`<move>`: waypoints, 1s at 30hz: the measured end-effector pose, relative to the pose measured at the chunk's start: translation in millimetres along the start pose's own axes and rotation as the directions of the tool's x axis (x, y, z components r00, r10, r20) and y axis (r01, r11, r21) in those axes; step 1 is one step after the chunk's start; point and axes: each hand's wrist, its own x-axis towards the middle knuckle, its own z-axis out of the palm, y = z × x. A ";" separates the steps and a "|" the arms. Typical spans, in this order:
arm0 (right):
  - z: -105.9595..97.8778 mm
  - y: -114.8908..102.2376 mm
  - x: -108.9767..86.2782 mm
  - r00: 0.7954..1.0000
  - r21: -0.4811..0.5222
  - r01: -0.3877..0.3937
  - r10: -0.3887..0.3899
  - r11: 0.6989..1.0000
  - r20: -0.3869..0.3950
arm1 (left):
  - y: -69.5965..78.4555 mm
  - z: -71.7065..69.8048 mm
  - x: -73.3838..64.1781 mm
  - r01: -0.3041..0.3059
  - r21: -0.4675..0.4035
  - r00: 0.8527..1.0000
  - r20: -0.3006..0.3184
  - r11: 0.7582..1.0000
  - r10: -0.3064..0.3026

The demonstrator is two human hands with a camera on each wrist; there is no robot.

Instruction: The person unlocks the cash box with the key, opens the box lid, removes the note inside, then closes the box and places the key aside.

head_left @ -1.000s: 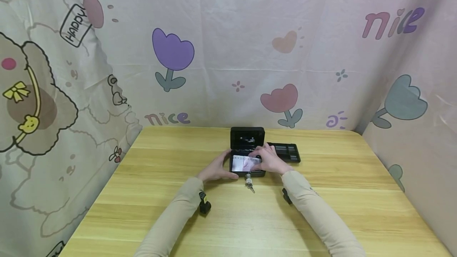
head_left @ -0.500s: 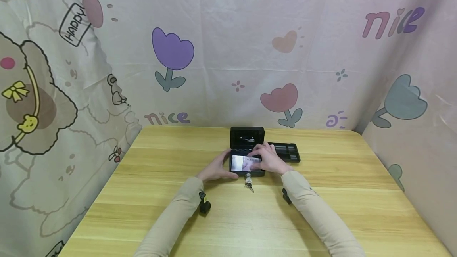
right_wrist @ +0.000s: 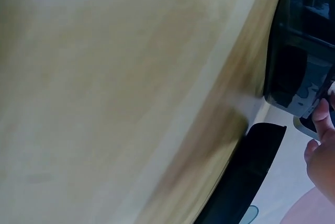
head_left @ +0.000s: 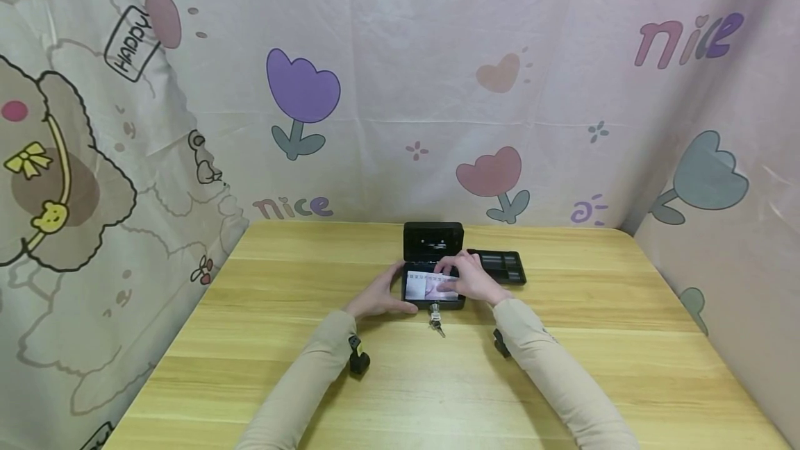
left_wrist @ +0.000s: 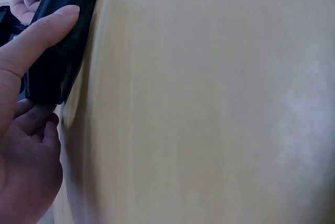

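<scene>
A small black cash box [head_left: 410, 305] stands on the table with its lid [head_left: 432, 229] raised. Keys [head_left: 436, 323] hang from the lock at its front. Inside lies a pale rectangular sheet [head_left: 415, 286] with a pinkish print. My left hand [head_left: 378, 294] grips the box's left end; in the left wrist view its thumb [left_wrist: 49, 28] lies on the front wall. My right hand [head_left: 475, 279] reaches in from the right, its thumb over the sheet and bent fingers near the sheet's far edge. I cannot tell whether they pinch it.
A black compartment tray [head_left: 509, 268] lies flat on the table right of the box, partly behind my right hand. Behind the wooden table [head_left: 425, 394] hangs a printed cloth [head_left: 400, 89]. Wrist cameras sit on both sleeves.
My right hand's thumb and fingers have shifted slightly over the sheet, and more of its print shows. The left hand, box, keys and tray stay in place.
</scene>
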 end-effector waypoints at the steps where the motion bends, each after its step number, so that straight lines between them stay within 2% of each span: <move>1: -0.5 0.3 0.0 1.000 0.018 0.006 -0.005 1.000 -0.004 | 0.1 0.0 0.0 0.001 0.000 1.000 0.002 1.000 -0.001; 5: -2.0 2.8 0.7 0.999 0.067 0.032 -0.031 0.997 -0.029 | 0.4 0.0 -0.3 -0.007 -0.001 1.000 0.000 1.000 0.007; 13: -1.4 3.7 0.7 0.997 0.080 0.043 -0.038 0.996 -0.062 | 1.2 0.3 -0.4 -0.007 -0.006 1.000 -0.002 1.000 0.007; 25: -1.9 -1.9 0.9 0.998 0.106 0.002 0.005 0.994 -0.070 | 0.4 0.7 -0.8 0.015 -0.001 1.000 -0.009 1.000 -0.015; 30: -2.6 -2.2 0.4 0.995 0.164 0.001 0.015 0.986 -0.096 | 1.0 0.5 -0.8 0.012 0.012 1.000 -0.008 1.000 -0.012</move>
